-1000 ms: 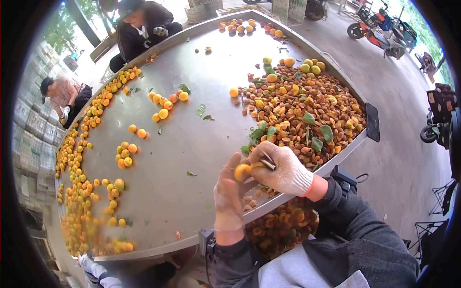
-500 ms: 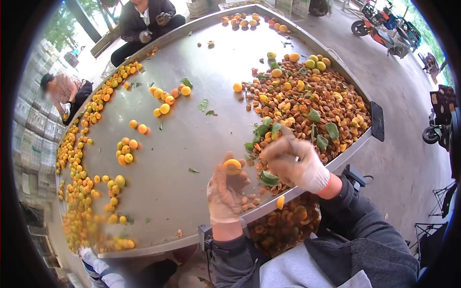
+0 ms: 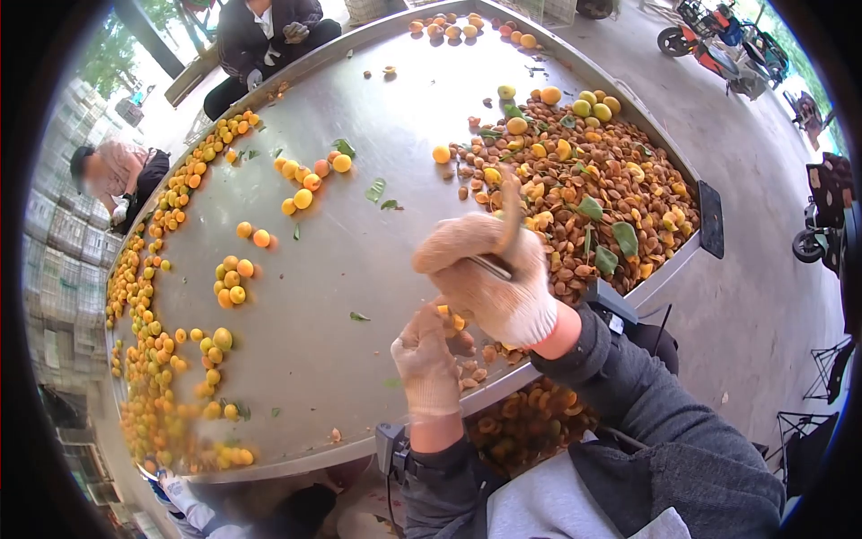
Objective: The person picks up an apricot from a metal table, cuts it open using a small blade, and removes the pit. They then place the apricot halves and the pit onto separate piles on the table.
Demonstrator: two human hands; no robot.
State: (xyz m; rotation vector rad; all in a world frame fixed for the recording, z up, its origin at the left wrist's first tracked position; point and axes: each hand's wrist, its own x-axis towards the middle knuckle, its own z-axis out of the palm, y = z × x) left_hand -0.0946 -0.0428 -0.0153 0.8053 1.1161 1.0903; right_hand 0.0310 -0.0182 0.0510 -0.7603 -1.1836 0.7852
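My left hand (image 3: 426,359), in a stained whitish glove, is closed around an apricot (image 3: 456,320) near the front edge of the metal table. Only a strip of the orange fruit shows; my right hand hides the rest. My right hand (image 3: 489,278), gloved too, is just above and touching or nearly touching the left. Its fingers are curled around a thin metal tool (image 3: 492,267), whose working end is out of sight. Beside the hands lies a large heap of brown apricot stones (image 3: 575,242), mixed with orange fruit pieces and green leaves (image 3: 624,237).
Whole apricots (image 3: 144,359) line the left side of the metal table (image 3: 323,386), with small groups nearer its middle. Below the front edge is a container of apricot halves (image 3: 530,418). A dark phone-like slab (image 3: 710,220) sits on the right rim. Other people (image 3: 269,45) sit along the far-left side.
My right hand has moved left from the heap to over my left hand, and its metal tool now shows. The left hand's apricot is now mostly covered. A falling orange piece is gone from view.
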